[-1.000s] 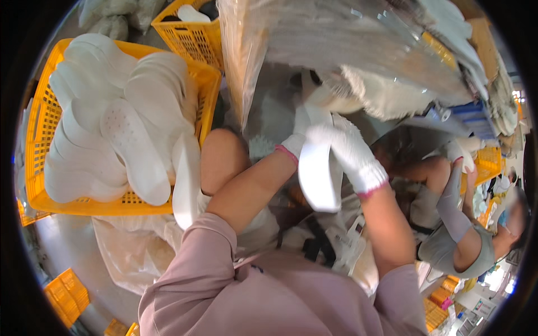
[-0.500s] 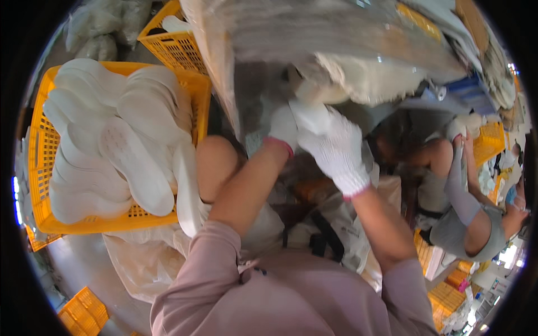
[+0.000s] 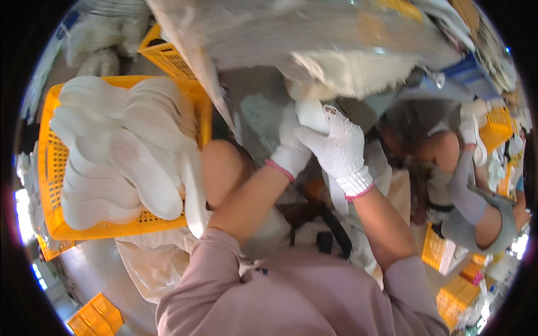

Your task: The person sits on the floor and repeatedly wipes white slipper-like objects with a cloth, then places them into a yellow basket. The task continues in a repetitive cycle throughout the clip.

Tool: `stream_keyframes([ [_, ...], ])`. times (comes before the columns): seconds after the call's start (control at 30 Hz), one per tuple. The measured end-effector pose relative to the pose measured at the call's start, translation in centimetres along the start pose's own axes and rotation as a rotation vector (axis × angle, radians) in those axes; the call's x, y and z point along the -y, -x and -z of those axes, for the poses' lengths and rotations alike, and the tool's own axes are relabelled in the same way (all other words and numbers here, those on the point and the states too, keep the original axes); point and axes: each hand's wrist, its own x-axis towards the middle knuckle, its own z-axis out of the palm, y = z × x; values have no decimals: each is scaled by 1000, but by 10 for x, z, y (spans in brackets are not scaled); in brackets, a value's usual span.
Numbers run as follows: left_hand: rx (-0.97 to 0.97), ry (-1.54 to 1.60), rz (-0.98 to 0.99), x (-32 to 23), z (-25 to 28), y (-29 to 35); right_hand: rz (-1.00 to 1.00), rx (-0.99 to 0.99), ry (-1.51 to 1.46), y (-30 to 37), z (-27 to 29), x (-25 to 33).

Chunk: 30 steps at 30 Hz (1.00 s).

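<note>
Our right hand [image 3: 339, 148] and left hand [image 3: 291, 147] (both gloved) gripped a white insole [image 3: 310, 115], fingers closed, its length running upward.

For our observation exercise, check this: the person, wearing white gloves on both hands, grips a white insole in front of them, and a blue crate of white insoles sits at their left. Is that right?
Not quite. The head view shows the crate is yellow, not blue. The rest holds: the left hand and right hand, both in white gloves, grip a white insole, and the crate of white insoles sits at the person's left.
</note>
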Motion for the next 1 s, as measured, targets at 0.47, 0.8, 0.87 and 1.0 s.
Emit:
stream_keyframes([
  [0.47, -1, -160, 50, -9, -33, -3, 132, 477, 152, -21, 53, 8],
  [0.8, -78, 74, 219, -32, -58, 14, 4, 389, -15, 13, 45, -1],
  [0.87, 100, 223, 250, -38, -47, -1, -285, 573, -319, -18, 46, 26],
  [1.0, 254, 255, 236, -37, -25, 1, -182, 609, -161, -13, 52, 44],
])
